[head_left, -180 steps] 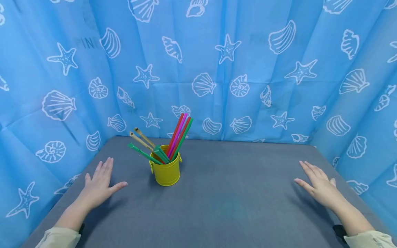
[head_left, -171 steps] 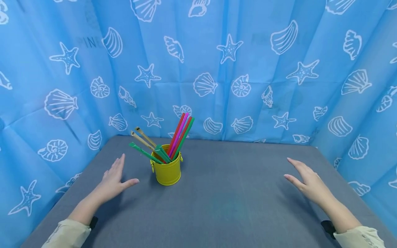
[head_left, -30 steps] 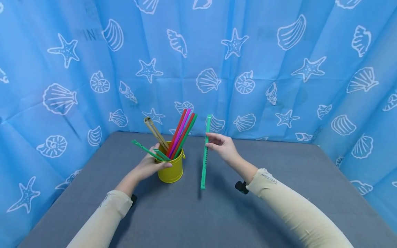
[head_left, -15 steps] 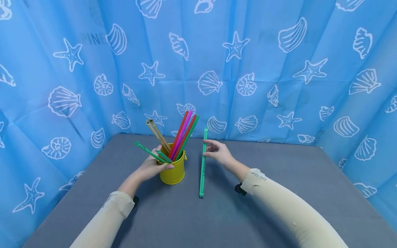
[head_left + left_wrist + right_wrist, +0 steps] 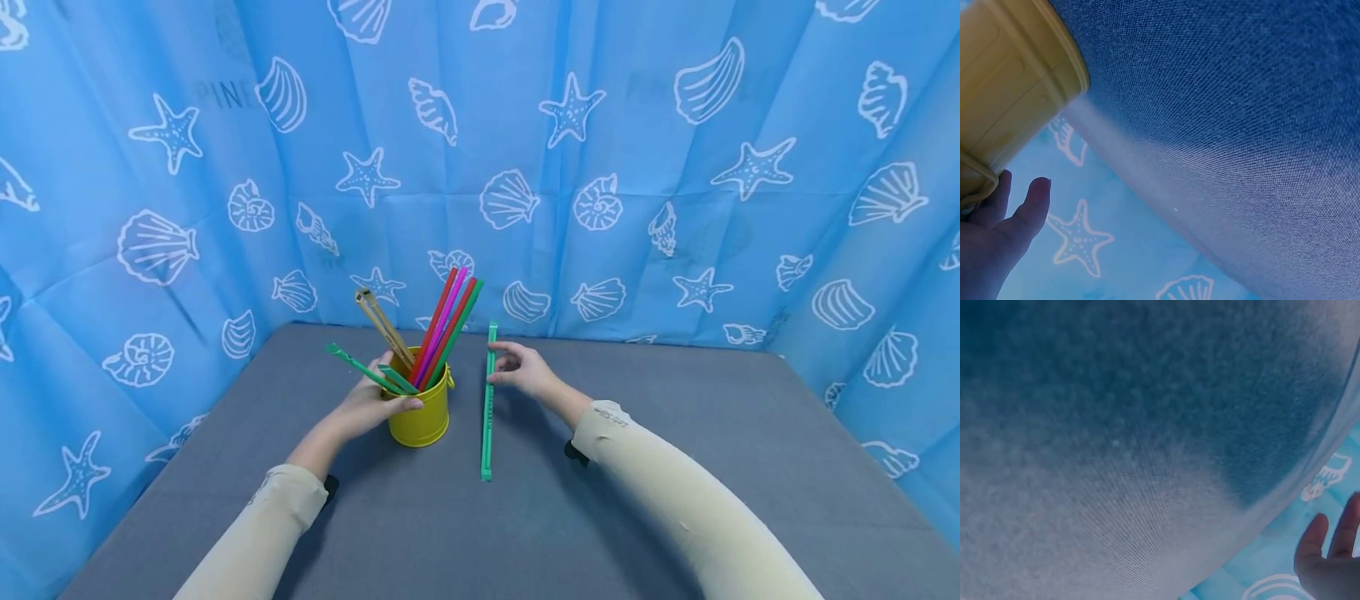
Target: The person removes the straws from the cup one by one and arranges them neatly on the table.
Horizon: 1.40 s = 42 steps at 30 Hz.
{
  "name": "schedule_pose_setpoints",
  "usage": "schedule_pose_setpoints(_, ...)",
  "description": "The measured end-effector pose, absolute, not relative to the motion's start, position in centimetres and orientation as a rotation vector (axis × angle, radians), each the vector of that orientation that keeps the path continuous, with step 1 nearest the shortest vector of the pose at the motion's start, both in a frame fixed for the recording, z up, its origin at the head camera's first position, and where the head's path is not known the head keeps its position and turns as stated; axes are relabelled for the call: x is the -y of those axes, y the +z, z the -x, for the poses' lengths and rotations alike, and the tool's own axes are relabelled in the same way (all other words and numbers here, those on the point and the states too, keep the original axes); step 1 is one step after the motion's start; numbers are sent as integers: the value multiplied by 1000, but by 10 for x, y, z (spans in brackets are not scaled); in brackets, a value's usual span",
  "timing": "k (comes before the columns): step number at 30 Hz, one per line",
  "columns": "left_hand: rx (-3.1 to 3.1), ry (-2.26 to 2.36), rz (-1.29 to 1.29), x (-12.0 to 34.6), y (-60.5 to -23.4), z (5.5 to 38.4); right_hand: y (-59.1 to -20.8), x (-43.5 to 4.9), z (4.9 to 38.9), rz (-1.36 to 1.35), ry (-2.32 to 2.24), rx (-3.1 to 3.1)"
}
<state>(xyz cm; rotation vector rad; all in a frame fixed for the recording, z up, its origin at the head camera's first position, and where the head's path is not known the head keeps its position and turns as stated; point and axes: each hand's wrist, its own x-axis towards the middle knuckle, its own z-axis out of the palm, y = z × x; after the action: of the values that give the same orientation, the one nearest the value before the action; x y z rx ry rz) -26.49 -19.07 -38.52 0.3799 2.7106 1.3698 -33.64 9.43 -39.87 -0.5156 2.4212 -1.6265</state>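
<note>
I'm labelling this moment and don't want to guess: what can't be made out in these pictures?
Purple stick, lower end: hidden inside the yellow bucket, head view.
Separate green stick, printing: too small to read, head view.
Yellow bucket, mouth: cut off by the left edge, left wrist view.
Right grip: partly cut off by the right edge, right wrist view.

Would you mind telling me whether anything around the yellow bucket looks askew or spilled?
Nothing looks spilled. One green stick looks mildly askew, slanting low out of the yellow bucket toward the left, while the red sticks stand steeper.
</note>
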Motion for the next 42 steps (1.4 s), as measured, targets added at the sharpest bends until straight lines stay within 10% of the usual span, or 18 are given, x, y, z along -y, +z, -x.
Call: schedule_pose_setpoints(42,-2693,1402,-365,187,-385,260,-414,-90,346,490,-721,-2601)
